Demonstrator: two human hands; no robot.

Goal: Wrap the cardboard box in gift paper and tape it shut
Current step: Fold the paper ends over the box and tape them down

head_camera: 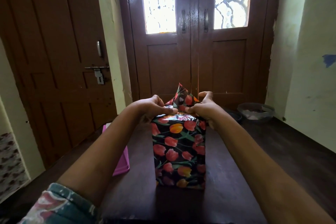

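The box [179, 152] stands on the dark wooden table [272, 151], covered in black gift paper printed with red and orange tulips. At its far top end a pointed paper flap [182, 96] sticks up. My left hand [154, 108] grips the top left edge of the box, thumb pressed on the folded paper. My right hand [204, 109] holds the top right edge, thumb meeting the left thumb near the flap's base. No cardboard shows through the paper, and I see no tape.
A pink flat thing [121, 151] lies on the table left of the box. A clear plastic bowl [256, 112] sits at the far right by the wall. Brown double doors [194, 51] with glass panes stand just beyond the table.
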